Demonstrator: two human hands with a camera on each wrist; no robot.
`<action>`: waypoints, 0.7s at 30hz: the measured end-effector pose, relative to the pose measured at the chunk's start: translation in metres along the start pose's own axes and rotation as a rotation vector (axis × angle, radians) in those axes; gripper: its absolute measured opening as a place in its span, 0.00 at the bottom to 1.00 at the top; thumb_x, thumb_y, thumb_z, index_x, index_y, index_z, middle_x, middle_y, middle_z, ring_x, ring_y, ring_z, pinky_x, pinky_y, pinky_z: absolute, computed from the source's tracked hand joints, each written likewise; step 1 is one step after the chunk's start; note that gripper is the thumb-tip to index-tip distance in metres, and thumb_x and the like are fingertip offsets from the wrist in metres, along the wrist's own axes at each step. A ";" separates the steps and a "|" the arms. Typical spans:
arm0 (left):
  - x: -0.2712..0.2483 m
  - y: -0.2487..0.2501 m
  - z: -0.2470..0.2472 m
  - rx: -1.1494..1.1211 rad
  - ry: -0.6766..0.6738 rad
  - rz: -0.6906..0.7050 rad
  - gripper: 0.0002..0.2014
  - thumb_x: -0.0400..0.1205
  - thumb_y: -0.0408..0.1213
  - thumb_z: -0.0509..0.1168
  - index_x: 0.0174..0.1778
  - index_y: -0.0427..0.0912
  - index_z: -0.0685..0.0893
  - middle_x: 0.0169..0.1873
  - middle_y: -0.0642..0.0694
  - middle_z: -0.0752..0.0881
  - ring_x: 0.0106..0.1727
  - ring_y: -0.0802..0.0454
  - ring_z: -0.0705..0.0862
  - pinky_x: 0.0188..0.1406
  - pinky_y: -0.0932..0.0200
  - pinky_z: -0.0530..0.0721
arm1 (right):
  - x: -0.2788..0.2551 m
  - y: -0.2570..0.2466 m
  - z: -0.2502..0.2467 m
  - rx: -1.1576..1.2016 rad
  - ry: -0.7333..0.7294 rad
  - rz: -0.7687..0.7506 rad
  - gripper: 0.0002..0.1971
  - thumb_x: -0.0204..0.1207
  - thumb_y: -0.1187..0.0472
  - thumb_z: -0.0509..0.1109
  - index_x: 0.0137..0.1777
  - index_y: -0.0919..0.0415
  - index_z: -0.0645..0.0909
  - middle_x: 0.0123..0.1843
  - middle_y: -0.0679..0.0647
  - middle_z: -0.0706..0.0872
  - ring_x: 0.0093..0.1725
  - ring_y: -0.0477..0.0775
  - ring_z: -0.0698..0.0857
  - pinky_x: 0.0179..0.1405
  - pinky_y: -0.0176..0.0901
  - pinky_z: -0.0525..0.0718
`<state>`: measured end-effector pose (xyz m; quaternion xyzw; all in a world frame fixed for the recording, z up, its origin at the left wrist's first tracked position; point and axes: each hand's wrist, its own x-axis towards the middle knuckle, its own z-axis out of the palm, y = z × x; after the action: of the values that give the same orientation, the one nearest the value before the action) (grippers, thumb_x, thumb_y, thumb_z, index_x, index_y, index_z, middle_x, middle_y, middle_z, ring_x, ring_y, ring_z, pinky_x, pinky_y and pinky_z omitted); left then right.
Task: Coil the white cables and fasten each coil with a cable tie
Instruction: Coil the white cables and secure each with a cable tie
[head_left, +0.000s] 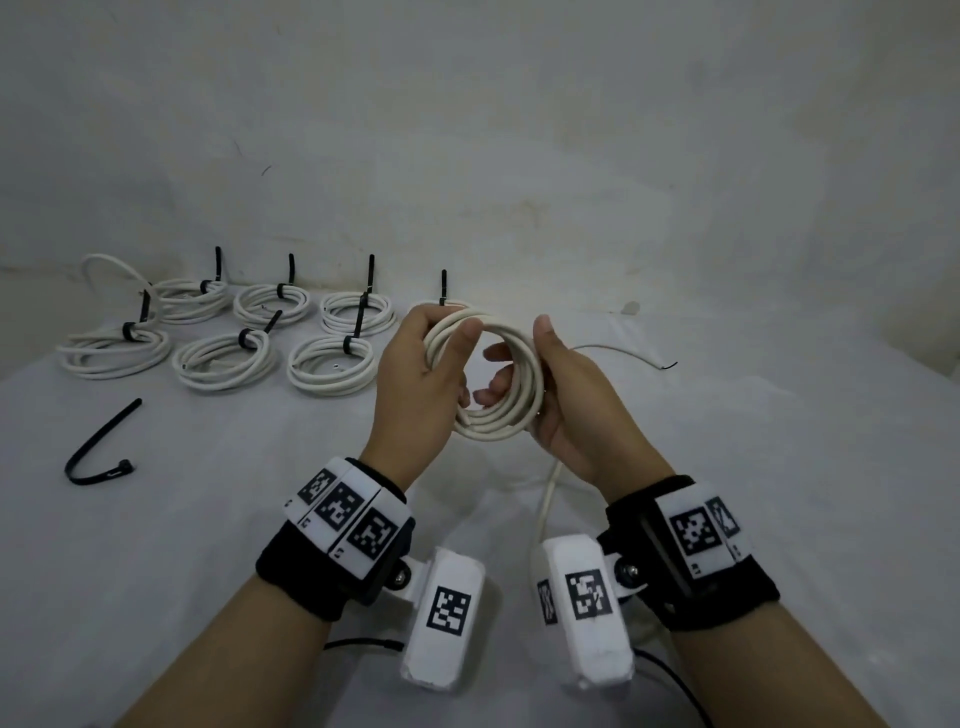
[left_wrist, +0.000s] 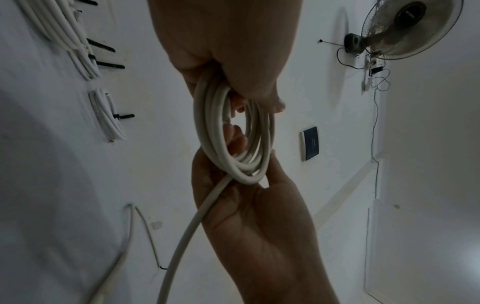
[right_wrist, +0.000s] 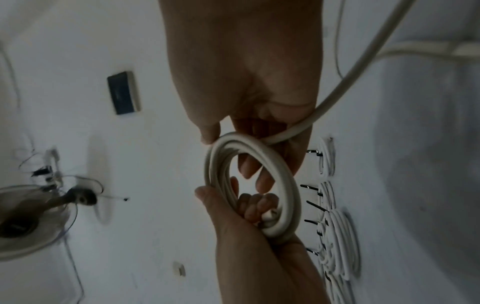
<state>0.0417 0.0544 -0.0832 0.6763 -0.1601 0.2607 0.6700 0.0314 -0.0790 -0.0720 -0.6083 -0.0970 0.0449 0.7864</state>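
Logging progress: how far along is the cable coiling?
Done: at least seven tied coils lie on the cloth. In hand: left hand and right hand hold a coil, its tail unwound. Left: finish winding, fasten with the loose tie.

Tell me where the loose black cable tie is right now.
In the head view the loose cable tie lies bent on the white table, far left, nearer the person than the tied coils and apart from the left hand.
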 end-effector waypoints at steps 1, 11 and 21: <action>-0.001 0.000 0.001 -0.005 -0.001 -0.002 0.07 0.83 0.41 0.62 0.50 0.41 0.79 0.29 0.50 0.79 0.20 0.61 0.76 0.20 0.67 0.76 | 0.000 -0.001 -0.001 0.049 -0.008 0.027 0.26 0.84 0.45 0.53 0.45 0.65 0.83 0.27 0.56 0.83 0.32 0.57 0.86 0.41 0.47 0.84; -0.007 0.004 0.011 -0.067 -0.049 -0.051 0.07 0.83 0.42 0.62 0.49 0.41 0.79 0.20 0.54 0.77 0.19 0.60 0.75 0.19 0.66 0.75 | -0.003 -0.008 0.002 0.208 -0.060 0.054 0.22 0.68 0.38 0.63 0.30 0.58 0.68 0.17 0.47 0.62 0.16 0.44 0.62 0.25 0.37 0.71; -0.004 0.002 0.010 -0.255 -0.314 -0.818 0.31 0.84 0.62 0.43 0.55 0.40 0.80 0.39 0.42 0.84 0.39 0.49 0.85 0.40 0.54 0.84 | -0.002 -0.018 -0.003 0.432 0.139 -0.071 0.22 0.77 0.47 0.63 0.26 0.56 0.63 0.13 0.45 0.58 0.12 0.42 0.55 0.22 0.37 0.52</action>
<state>0.0385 0.0442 -0.0841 0.6275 -0.0106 -0.1529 0.7634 0.0288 -0.0868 -0.0556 -0.4237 -0.0522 -0.0051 0.9043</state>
